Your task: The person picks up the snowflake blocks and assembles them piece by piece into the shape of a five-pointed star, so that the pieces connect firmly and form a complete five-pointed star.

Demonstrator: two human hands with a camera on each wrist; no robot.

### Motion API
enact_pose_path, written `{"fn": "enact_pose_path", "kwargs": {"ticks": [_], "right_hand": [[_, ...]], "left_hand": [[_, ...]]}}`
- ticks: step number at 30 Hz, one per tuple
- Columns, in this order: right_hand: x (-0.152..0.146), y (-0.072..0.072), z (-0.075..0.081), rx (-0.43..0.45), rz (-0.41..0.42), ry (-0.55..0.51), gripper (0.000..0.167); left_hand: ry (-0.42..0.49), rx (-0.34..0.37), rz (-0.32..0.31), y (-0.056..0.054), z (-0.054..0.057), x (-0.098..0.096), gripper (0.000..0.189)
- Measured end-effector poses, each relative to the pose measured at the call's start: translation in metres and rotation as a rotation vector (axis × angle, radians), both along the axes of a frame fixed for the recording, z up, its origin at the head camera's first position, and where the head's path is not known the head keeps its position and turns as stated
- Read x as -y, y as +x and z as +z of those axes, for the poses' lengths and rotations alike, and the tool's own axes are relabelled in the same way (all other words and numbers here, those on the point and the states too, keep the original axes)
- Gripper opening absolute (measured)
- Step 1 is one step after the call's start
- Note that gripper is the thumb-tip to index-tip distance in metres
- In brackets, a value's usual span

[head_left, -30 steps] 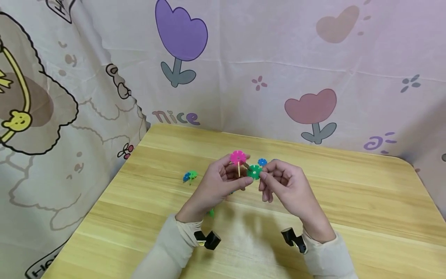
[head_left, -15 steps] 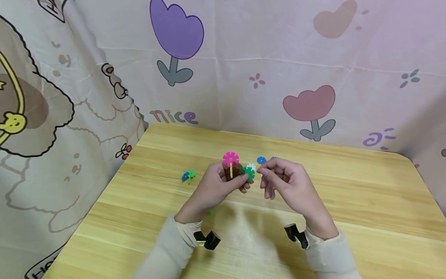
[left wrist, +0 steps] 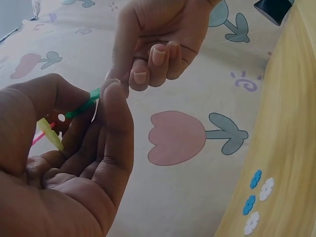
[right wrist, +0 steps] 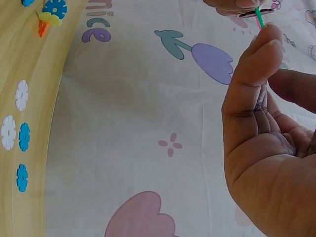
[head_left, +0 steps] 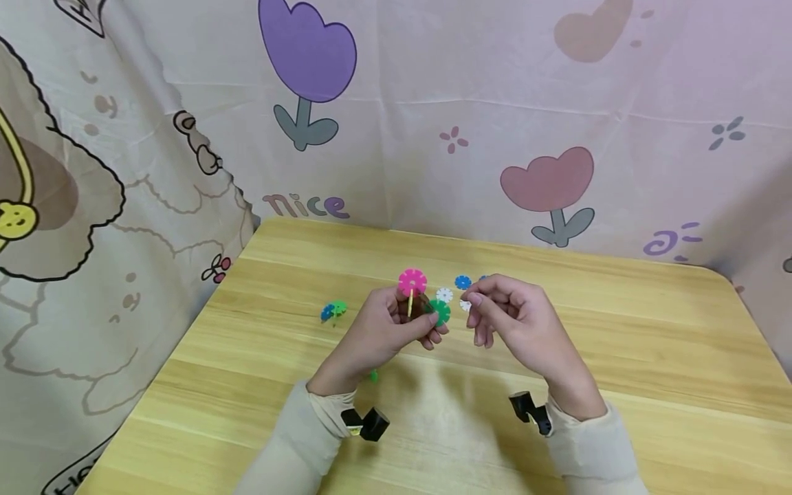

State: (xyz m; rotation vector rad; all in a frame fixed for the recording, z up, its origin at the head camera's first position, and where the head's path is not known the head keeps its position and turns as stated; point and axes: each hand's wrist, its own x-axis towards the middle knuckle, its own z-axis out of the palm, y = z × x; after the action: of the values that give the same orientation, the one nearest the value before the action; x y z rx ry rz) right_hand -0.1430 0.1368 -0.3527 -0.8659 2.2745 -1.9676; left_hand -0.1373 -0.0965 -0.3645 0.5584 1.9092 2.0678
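In the head view my left hand [head_left: 390,323] holds a cluster of joined notched plastic discs. A pink disc [head_left: 412,282] tops it, with a yellow disc [head_left: 410,304] edge-on below and a brown disc [head_left: 421,304] behind. Thumb and fingers pinch the green disc [head_left: 440,313] on the right side. My right hand [head_left: 516,316] is beside the cluster, a short gap from the green disc. Its thumb and index fingertips come together; whether something thin lies between them cannot be seen. In the left wrist view the left fingers cover part of the green disc [left wrist: 84,104].
Loose white discs [head_left: 444,295] and blue discs [head_left: 463,282] lie on the wooden table [head_left: 650,357] behind the hands. A joined blue and green piece [head_left: 333,311] stands on the left. A small green piece [head_left: 374,376] shows beside the left wrist. A printed cloth [head_left: 421,179] hangs behind.
My right fingertips have come off the green disc's edge and moved slightly right and up. The left hand has shifted the cluster a little left, uncovering white discs on the table.
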Motion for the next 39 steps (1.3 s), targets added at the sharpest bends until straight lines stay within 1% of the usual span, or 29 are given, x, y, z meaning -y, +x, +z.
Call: {"fn": "enact_pose_path", "kwargs": {"ticks": [3, 5, 7, 10, 12, 14, 16, 17, 19, 22, 24, 26, 27, 30, 31, 33, 35, 37, 39], "right_hand": [[0.001, 0.0, 0.002, -0.003, -0.014, 0.034, 0.01], [-0.001, -0.002, 0.002, -0.006, -0.053, 0.072, 0.009], [-0.004, -0.005, 0.0, -0.008, -0.114, 0.132, 0.008], [-0.009, -0.015, -0.009, 0.019, -0.204, 0.267, 0.008], [-0.012, -0.027, -0.017, 0.051, -0.226, 0.396, 0.008], [-0.012, -0.04, -0.024, 0.055, -0.224, 0.549, 0.009], [-0.008, -0.053, -0.028, 0.047, -0.192, 0.673, 0.008], [-0.004, -0.058, -0.03, 0.029, -0.158, 0.704, 0.008], [0.01, -0.062, -0.033, 0.007, -0.077, 0.746, 0.008], [0.038, -0.061, -0.04, 0.018, 0.084, 0.757, 0.01], [0.056, -0.06, -0.048, 0.037, 0.181, 0.737, 0.006], [0.068, -0.061, -0.058, 0.025, 0.247, 0.683, 0.005], [0.073, -0.062, -0.063, 0.01, 0.269, 0.636, 0.009], [0.085, -0.062, -0.074, -0.023, 0.297, 0.505, 0.019], [0.087, -0.062, -0.076, -0.046, 0.285, 0.491, 0.021], [0.091, -0.062, -0.079, -0.064, 0.273, 0.466, 0.022], [0.094, -0.061, -0.082, -0.089, 0.261, 0.487, 0.019], [0.096, -0.06, -0.083, -0.125, 0.245, 0.528, 0.016], [0.098, -0.059, -0.083, -0.146, 0.235, 0.557, 0.018]], "left_hand": [[0.007, 0.008, -0.004, 0.001, 0.002, 0.002, 0.011], [0.008, 0.011, -0.008, 0.002, 0.003, 0.003, 0.012], [0.007, 0.018, -0.009, 0.003, 0.005, 0.005, 0.012], [0.005, 0.025, -0.013, 0.003, 0.006, 0.009, 0.013], [-0.002, 0.032, -0.008, 0.003, 0.007, 0.012, 0.013], [-0.009, 0.03, -0.002, 0.002, 0.009, 0.016, 0.013], [-0.012, 0.021, 0.006, 0.001, 0.011, 0.022, 0.013], [-0.014, 0.01, 0.013, 0.001, 0.012, 0.026, 0.012], [-0.015, -0.009, 0.027, -0.001, 0.014, 0.034, 0.012], [-0.007, -0.038, 0.052, -0.002, 0.016, 0.041, 0.011], [-0.011, -0.054, 0.068, -0.001, 0.016, 0.043, 0.011], [-0.011, -0.074, 0.076, 0.0, 0.016, 0.042, 0.011], [-0.01, -0.078, 0.08, 0.0, 0.016, 0.042, 0.012], [-0.001, -0.079, 0.073, 0.001, 0.016, 0.041, 0.012], [0.006, -0.074, 0.065, 0.001, 0.016, 0.041, 0.012], [0.021, -0.068, 0.049, 0.0, 0.016, 0.04, 0.012], [0.025, -0.067, 0.037, -0.001, 0.015, 0.04, 0.012], [0.018, -0.068, 0.036, -0.001, 0.016, 0.039, 0.012], [0.013, -0.066, 0.038, -0.001, 0.016, 0.039, 0.012]]}}
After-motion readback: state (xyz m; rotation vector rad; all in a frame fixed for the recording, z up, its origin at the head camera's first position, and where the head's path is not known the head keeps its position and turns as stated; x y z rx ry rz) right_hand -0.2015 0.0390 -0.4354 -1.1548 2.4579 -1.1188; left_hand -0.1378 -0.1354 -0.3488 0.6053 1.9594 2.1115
